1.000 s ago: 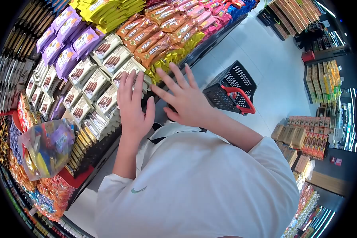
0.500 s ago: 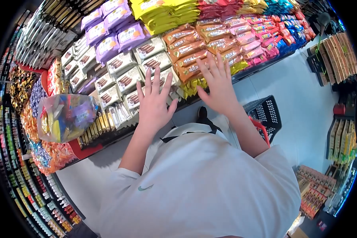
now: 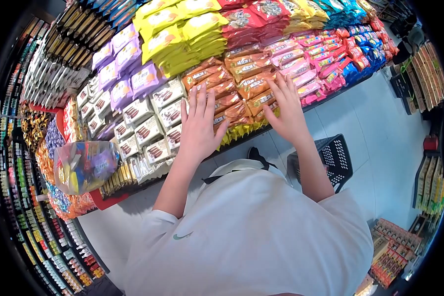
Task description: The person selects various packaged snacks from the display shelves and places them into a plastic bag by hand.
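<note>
My left hand point(image 3: 201, 123) is palm down with its fingers spread and holds nothing. It is over the border between the white snack packs point(image 3: 148, 130) and the brown-orange packs point(image 3: 209, 79). To its right, my right hand point(image 3: 287, 109), also empty with fingers apart, is over the front of the brown-orange packs, near the pink packs point(image 3: 293, 64). Whether the fingertips touch any pack cannot be made out. Yellow packs point(image 3: 244, 132) line the display's front edge between the hands.
A clear bag of mixed snacks point(image 3: 86, 167) rests at the display's left end. Purple packs point(image 3: 126, 64) and yellow packs point(image 3: 182, 29) are stacked farther back. A black shopping basket point(image 3: 336, 160) stands on the floor by my right forearm. Shelves point(image 3: 39, 212) curve along the left.
The view has turned and shifted along the display. Both hands have moved from the white packs towards the brown-orange ones, still spread. The basket is now partly behind my right forearm.
</note>
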Demonstrator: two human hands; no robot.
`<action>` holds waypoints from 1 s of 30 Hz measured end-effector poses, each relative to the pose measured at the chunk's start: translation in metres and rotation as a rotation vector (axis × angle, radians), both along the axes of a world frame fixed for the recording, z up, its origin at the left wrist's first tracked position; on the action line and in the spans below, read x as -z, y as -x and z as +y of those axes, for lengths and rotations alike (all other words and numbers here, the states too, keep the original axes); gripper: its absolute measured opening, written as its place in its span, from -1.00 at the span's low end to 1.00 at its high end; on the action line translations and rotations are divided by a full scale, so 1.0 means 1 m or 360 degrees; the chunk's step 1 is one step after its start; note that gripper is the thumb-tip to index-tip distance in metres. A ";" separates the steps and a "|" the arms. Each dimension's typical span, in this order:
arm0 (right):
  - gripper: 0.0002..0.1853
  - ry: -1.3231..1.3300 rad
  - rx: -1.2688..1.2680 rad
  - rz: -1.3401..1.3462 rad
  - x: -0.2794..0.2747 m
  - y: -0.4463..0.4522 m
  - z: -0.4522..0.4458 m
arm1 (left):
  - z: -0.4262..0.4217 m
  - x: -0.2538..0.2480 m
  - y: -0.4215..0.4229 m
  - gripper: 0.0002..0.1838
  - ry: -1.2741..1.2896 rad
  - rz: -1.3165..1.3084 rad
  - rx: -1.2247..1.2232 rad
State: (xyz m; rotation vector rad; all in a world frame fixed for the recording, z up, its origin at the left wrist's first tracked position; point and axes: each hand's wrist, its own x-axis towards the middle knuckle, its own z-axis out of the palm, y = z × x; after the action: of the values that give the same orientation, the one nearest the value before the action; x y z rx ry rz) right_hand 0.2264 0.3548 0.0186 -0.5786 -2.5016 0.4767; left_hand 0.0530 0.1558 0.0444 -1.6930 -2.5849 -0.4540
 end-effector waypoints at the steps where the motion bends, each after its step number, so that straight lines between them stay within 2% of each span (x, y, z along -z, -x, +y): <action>1: -0.30 0.0019 -0.0007 0.0009 0.000 -0.003 0.008 | 0.009 0.000 -0.002 -0.13 0.0002 0.0004 -0.0008; 7: -0.34 0.0093 0.0125 0.0119 0.007 -0.022 0.066 | 0.045 0.019 -0.007 -0.08 -0.0027 0.0081 0.0021; 9: -0.35 0.0060 0.0141 0.0148 0.010 -0.031 0.085 | 0.051 0.026 -0.009 -0.06 0.0139 0.0127 -0.0028; 22: -0.34 0.0030 0.0381 0.0164 0.027 -0.071 0.149 | 0.057 0.025 -0.011 -0.06 0.0153 0.0111 -0.0057; 30: -0.17 -0.0108 -0.0109 -0.0196 0.004 -0.065 0.142 | 0.056 0.027 -0.009 -0.07 0.0124 0.0120 -0.0042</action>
State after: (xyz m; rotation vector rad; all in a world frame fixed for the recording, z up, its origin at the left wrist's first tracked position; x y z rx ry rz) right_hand 0.2915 0.4966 0.0151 -0.5111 -2.6506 0.3908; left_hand 0.0623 0.2113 0.0178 -1.6619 -2.6005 -0.2863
